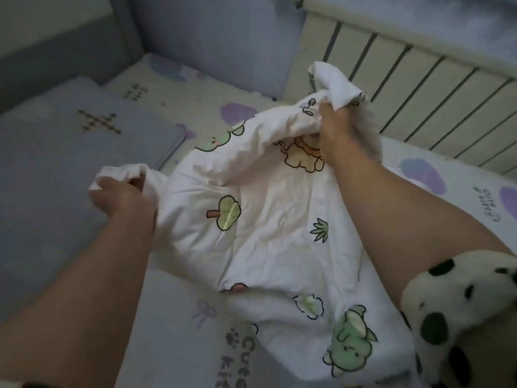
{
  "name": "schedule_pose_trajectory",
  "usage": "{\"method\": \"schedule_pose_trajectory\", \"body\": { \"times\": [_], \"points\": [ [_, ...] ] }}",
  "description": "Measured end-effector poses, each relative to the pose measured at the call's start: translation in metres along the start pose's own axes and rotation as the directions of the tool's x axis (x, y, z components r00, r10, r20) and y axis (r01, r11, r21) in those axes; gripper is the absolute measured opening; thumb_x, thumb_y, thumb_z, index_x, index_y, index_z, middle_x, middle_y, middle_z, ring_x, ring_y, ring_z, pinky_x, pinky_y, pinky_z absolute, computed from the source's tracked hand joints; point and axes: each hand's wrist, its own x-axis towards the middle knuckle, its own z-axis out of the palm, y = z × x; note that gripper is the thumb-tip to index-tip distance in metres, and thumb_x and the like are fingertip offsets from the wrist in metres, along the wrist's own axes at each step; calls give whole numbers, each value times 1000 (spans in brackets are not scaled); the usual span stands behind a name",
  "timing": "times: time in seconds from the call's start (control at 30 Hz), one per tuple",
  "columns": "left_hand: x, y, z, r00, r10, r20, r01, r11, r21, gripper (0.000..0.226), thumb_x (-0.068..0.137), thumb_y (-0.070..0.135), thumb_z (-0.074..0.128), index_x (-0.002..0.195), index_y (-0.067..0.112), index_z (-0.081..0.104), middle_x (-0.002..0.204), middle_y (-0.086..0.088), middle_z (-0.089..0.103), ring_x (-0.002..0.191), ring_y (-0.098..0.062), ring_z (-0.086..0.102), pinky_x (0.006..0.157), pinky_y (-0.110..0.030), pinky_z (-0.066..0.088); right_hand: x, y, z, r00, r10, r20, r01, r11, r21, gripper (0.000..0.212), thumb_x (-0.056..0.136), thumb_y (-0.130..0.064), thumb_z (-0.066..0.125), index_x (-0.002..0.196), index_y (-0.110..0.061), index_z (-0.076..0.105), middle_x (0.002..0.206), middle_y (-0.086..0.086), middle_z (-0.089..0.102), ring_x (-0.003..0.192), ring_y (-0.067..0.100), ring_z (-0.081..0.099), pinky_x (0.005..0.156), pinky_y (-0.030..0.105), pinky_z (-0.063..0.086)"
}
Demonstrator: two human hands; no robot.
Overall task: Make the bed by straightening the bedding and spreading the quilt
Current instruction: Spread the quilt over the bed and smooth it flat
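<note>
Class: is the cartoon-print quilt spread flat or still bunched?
Bunched: the quilt is crumpled, its edge gathered in left hand and right hand.

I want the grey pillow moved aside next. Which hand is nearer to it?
Left. The left hand grips a quilt corner right at the grey pillow edge; the right hand holds another corner farther off, toward the white slatted rail.

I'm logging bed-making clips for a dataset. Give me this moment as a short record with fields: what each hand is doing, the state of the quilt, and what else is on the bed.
left hand: gripping a bunched edge of the quilt
right hand: gripping another bunched edge, farther from the camera
quilt: white, cartoon animal and tree print, crumpled, not yet spread
pillow: grey, flat, to the left of the quilt
sheet: pale with purple shapes and lettering
bed rail: slatted, along the right side
sleeve: white with dark spots, on the right arm
</note>
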Motion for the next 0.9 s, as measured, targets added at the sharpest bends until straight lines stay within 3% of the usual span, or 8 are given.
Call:
{"method": "schedule_pose_trajectory", "body": {
  "times": [0.1,0.2,0.27,0.37,0.47,0.53,0.67,0.9],
  "points": [
    [5,30,10,993,-49,111,43,998,55,16,99,8,41,90,4,54,79,-9,62,67,-15,60,62,-23,53,-8,-9,54,963,31,266,-19,999,-50,80,78,-51,63,143,-16,31,135,5,54,119,22,56,97,44,49],
    [20,24,-7,969,-143,202,59,926,373,11,92,10,54,99,9,62,57,6,59,44,-6,50,37,-12,38,-17,33,98,926,124,357,-48,975,-215,63,88,-39,60,138,-16,31,135,6,49,111,21,53,81,34,49],
    [38,7,-31,966,-134,219,3,859,512,40,91,15,53,131,14,51,84,-1,61,57,-11,49,47,-15,42,-35,68,108,907,147,394,3,935,-355,54,86,-35,60,133,-13,44,130,8,54,100,21,55,76,31,47],
    [48,-20,-62,950,-18,312,-211,700,682,37,96,28,47,124,5,56,119,-17,58,98,-20,55,86,-30,43,-72,124,109,820,225,527,83,863,-498,43,84,-32,64,119,-8,59,117,8,60,104,23,57,87,35,46],
    [33,-39,-80,869,-57,491,-359,609,707,65,85,53,53,138,16,45,136,-1,50,122,-19,48,105,-37,36,-107,157,83,744,291,601,146,807,-572,29,90,-25,64,114,-8,63,114,5,61,106,19,58,88,30,44],
    [17,-53,-81,854,-79,514,-411,503,760,86,75,56,63,145,16,33,148,-10,38,136,-28,35,112,-48,30,-120,165,59,723,336,604,134,790,-599,30,90,-23,64,117,-9,62,119,5,60,110,18,57,89,27,43],
    [-35,-81,-73,819,-98,566,-529,253,810,88,87,31,67,153,16,11,159,-12,-10,147,-24,-10,118,-35,4,-135,163,9,739,346,578,132,767,-628,31,90,-23,64,119,-10,62,124,8,60,114,20,56,93,28,43],
    [-152,-126,-57,505,-355,787,-801,146,580,79,89,29,64,152,12,17,160,-8,3,148,-22,-1,117,-31,6,-165,151,-103,800,333,499,109,737,-667,29,90,-22,64,117,-14,63,121,6,62,111,19,58,95,31,47]
  ]
}}
